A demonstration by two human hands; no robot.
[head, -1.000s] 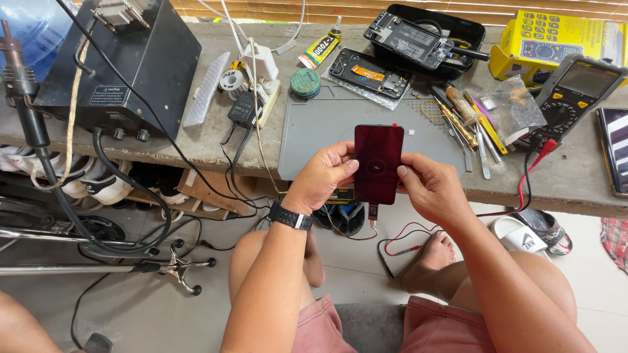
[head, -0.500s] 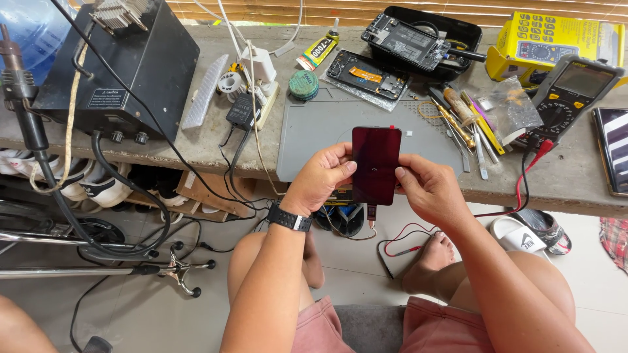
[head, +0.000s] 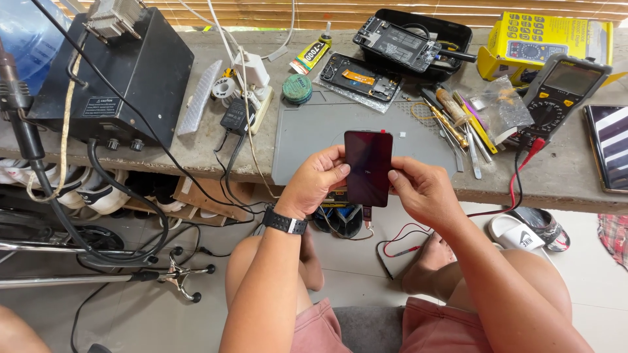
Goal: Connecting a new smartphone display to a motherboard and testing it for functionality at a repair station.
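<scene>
I see bare forearms, no sleeves. Black wristwatch (head: pixel 285 222) with dark strap on my left wrist. Right wrist unadorned. Salmon-pink shorts (head: pixel 392 327) over both thighs, near edge of view. Knees bare. Bare foot (head: pixel 432 258) on floor under bench.

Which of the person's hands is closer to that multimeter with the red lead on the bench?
Right. The right hand grips the phone's right edge, on the side toward the multimeter at the bench's upper right. The left hand holds the phone's left edge, farther from it.
</scene>
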